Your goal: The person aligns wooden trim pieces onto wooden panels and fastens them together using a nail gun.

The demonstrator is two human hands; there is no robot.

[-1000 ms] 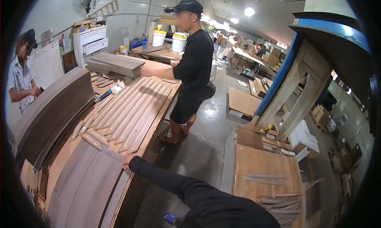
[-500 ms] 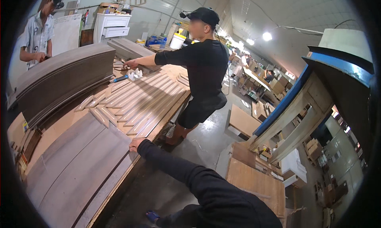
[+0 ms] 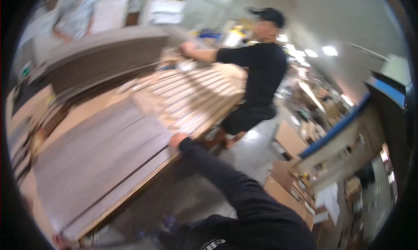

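Note:
Grey wood-grain panels (image 3: 104, 158) lie flat at the near end of the workbench, a wide one and a narrower strip (image 3: 130, 182) along the bench's edge. My right hand (image 3: 177, 140), reaching in from a black sleeve, is closed on the far right corner of the panels, its fingers curled at the edge. At their near corner, low on the left, what looks like my left hand (image 3: 59, 241) shows only as a small blur, so its fingers cannot be made out. Beyond the panels lie several narrow strips (image 3: 196, 91) with pale lines along them.
A tall stack of curved grey panels (image 3: 109, 62) stands on the bench's far left. Across the bench, a person in black (image 3: 263, 67) reaches an arm over the strips; another person (image 3: 76, 19) stands behind the stack. A blue-edged wooden frame (image 3: 339, 128) rises on the right.
The whole view has swung, shifting the scene rightward and blurring it. My right hand stays at the panel corner. The near end of the panels and a blurred hand there have come into view.

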